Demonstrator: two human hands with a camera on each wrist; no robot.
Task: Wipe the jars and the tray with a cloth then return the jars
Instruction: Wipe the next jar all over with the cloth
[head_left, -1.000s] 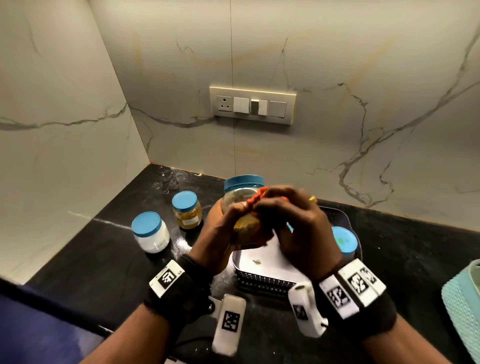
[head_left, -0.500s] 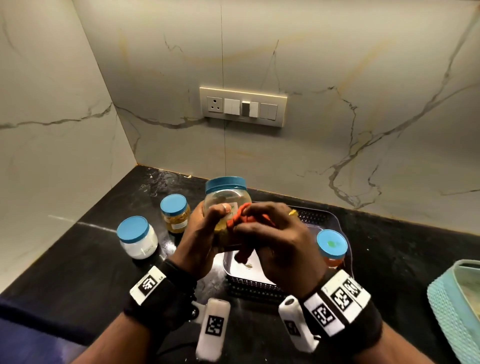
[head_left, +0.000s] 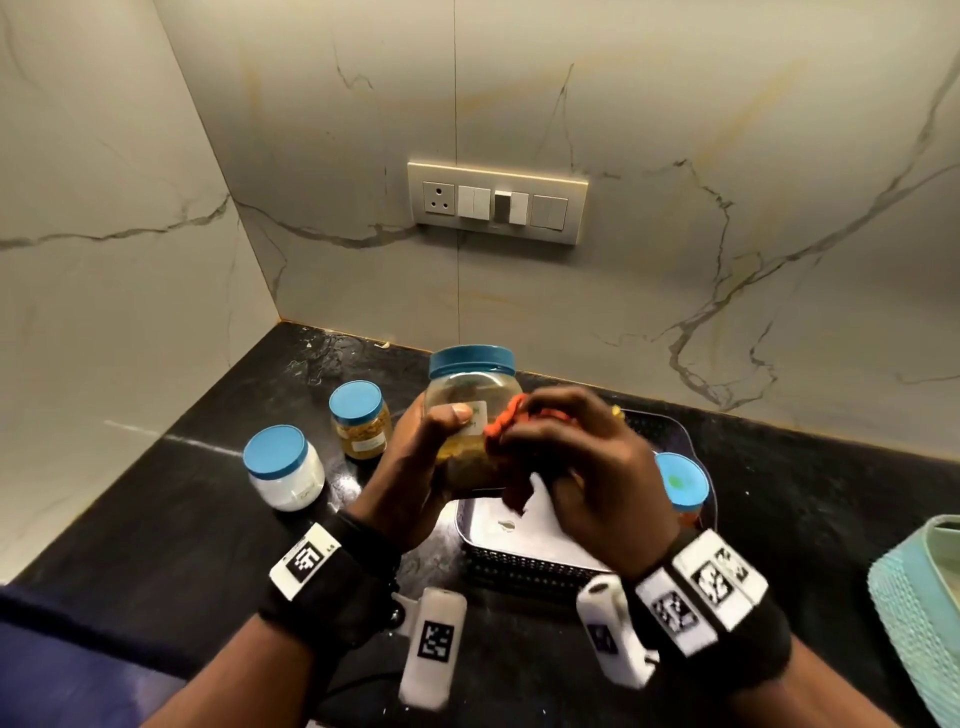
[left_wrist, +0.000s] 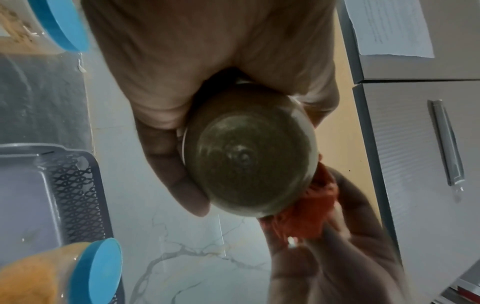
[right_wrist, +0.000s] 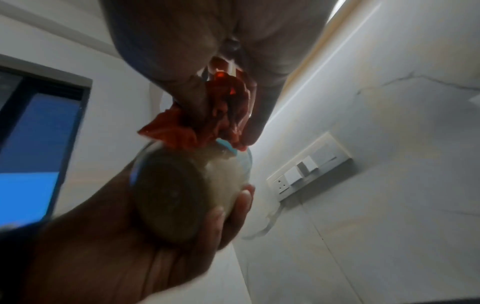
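My left hand (head_left: 415, 467) grips a clear jar (head_left: 470, 400) with a blue lid, held upright above the left end of the grey tray (head_left: 519, 558). The jar's round base (left_wrist: 249, 162) fills the left wrist view. Against the jar's right side my right hand (head_left: 582, 462) holds a bunched orange cloth (head_left: 511, 423); the cloth (right_wrist: 218, 121) also shows in the right wrist view, above the jar (right_wrist: 182, 189). One blue-lidded jar (head_left: 680, 483) with orange contents stands in the tray's right end. Two more stand on the black counter to the left: a white-filled jar (head_left: 283, 467) and a yellow-filled jar (head_left: 361, 418).
Marble walls meet in a corner behind the counter, with a switch panel (head_left: 496, 201) on the back wall. A teal basket (head_left: 919, 613) sits at the right edge. Black counter (head_left: 182, 519) lies bare in front of the left jars.
The cloth hand has slid across the held jar, leaving more of its glass and label showing. My head view has shifted, so everything sits lower and further left in the frame.
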